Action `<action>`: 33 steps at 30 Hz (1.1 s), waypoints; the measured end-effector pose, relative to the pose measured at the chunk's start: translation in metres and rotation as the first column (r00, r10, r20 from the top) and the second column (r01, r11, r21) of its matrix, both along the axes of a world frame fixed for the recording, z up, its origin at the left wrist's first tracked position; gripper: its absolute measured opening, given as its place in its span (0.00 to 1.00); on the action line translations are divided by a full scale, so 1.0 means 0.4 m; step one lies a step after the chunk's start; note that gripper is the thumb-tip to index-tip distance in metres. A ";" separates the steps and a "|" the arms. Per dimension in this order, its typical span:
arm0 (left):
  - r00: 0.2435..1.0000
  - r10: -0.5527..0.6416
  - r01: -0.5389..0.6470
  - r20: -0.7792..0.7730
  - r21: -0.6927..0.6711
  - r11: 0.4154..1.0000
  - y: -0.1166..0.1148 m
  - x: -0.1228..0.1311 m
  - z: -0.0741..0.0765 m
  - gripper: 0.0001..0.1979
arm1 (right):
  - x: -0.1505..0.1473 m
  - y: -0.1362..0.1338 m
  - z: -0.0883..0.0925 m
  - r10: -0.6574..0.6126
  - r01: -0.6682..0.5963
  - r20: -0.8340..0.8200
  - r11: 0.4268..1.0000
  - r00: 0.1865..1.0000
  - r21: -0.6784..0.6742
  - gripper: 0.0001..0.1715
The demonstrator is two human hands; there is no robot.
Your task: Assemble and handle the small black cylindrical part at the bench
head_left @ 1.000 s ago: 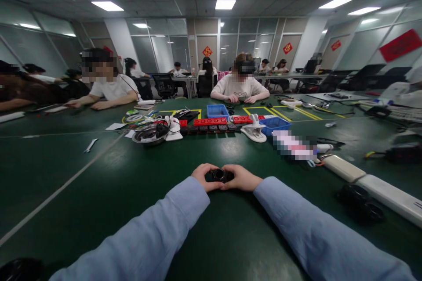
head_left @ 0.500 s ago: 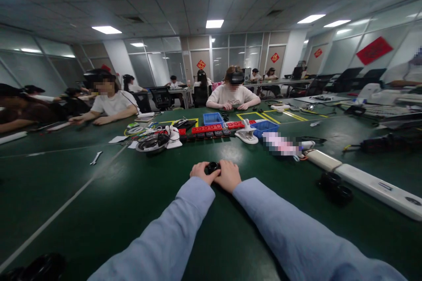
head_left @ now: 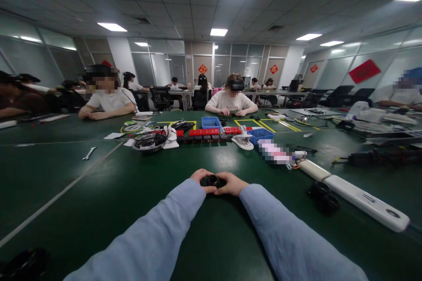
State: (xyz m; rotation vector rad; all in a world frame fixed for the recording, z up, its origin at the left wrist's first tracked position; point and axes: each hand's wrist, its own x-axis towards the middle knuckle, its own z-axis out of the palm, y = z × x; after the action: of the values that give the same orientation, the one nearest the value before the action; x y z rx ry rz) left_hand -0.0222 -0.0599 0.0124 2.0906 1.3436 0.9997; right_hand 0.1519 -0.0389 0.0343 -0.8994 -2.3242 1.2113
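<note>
Low over the green table, or resting on it, is a glossy black round part [head_left: 213, 180] with a ring-shaped opening facing up. My left hand [head_left: 200, 177] curls around its left side, and my right hand [head_left: 233, 184] closes on its right side. The two thumbs come together along the near edge. My fingers hide most of its sides and underside, so its exact kind does not show. Two joined black ring-like parts [head_left: 323, 196] lie to the right of my right sleeve. Another black rounded part [head_left: 26, 263] sits at the lower left.
A long white device [head_left: 362, 199] lies on the right. Beyond my hands are red power strips [head_left: 206, 132], blue bins [head_left: 211, 122], a white clamp base [head_left: 243, 140] and coiled cables [head_left: 148, 140]. A wrench [head_left: 89, 153] is at left. A co-worker [head_left: 232, 101] sits opposite.
The view has shifted, so my hands and the black part appear lower. My fingers have moved from over the part to its sides, leaving more of it showing.
</note>
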 end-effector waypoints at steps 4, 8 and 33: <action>0.998 0.016 -0.015 0.053 -0.017 1.000 -0.001 0.004 0.005 0.25 | -0.001 0.005 0.002 -0.010 0.010 0.005 1.000 1.000 0.017 0.25; 0.996 -0.042 0.050 0.080 -0.102 0.994 -0.002 -0.009 0.020 0.27 | -0.001 0.005 0.011 0.007 -0.008 0.017 0.999 1.000 0.052 0.25; 0.937 0.346 -0.347 -0.049 -0.013 0.938 -0.012 0.043 0.026 0.20 | -0.053 -0.026 -0.025 -0.532 0.385 0.153 0.755 0.833 0.531 0.21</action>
State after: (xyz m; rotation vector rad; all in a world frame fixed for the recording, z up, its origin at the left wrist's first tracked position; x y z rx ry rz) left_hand -0.0050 -0.0647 0.0227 1.9082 1.7823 1.0729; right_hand 0.1308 -0.0493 0.0241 -1.4223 -2.2439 0.2752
